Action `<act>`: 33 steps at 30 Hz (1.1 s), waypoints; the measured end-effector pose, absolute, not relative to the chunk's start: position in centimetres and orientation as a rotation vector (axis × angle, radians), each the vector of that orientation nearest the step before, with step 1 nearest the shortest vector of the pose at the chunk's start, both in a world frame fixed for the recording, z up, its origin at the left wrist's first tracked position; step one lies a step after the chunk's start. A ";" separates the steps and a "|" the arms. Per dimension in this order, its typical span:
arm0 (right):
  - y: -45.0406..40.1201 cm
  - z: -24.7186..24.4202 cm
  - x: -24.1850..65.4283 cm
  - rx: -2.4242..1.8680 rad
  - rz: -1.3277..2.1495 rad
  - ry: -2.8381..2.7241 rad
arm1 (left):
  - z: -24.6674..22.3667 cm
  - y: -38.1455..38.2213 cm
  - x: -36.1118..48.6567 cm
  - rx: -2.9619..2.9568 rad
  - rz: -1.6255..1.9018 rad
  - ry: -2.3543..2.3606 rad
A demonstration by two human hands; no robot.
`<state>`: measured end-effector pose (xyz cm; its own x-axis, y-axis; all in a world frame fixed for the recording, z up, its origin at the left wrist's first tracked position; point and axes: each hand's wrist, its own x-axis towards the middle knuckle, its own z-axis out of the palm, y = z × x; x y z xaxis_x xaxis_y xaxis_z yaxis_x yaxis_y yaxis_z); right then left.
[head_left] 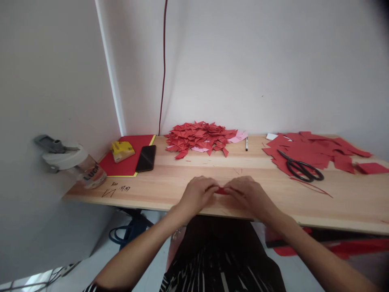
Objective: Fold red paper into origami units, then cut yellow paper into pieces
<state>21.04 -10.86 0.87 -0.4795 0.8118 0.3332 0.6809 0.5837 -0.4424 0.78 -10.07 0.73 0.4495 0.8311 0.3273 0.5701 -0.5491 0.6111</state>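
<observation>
Near the front edge of the wooden table, my left hand (201,194) and my right hand (244,191) meet over a small piece of red paper (221,190). Fingers of both hands are closed on its two ends, and only a narrow strip shows between them. Its exact folded shape is hidden. Beyond my hands lies a heap of folded red paper pieces (197,138), with some pink paper (238,136) at its right side.
Black-handled scissors (300,168) rest on loose red paper sheets (313,148) at the right. A marker (246,143) lies by the heap. Leftward are a phone (146,158), a yellow box (122,151), a red sheet (133,142) and a bottle (74,162). A wall (227,73) stands behind.
</observation>
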 end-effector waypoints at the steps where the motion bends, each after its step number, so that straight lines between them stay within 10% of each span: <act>1: -9.5 1.3 21.1 -1.183 0.431 -2.308 | 1.3 -8.7 0.9 2.206 0.803 1.144; 33: -0.5 -0.7 21.2 -1.271 0.827 -2.114 | -0.4 -0.8 1.6 1.790 0.860 1.076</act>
<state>21.20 -0.47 -0.73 -0.4144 0.9009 0.1293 0.5744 0.3690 -0.7307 1.57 -0.79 -0.44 0.3916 0.9116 0.1251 0.3231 -0.2636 0.9089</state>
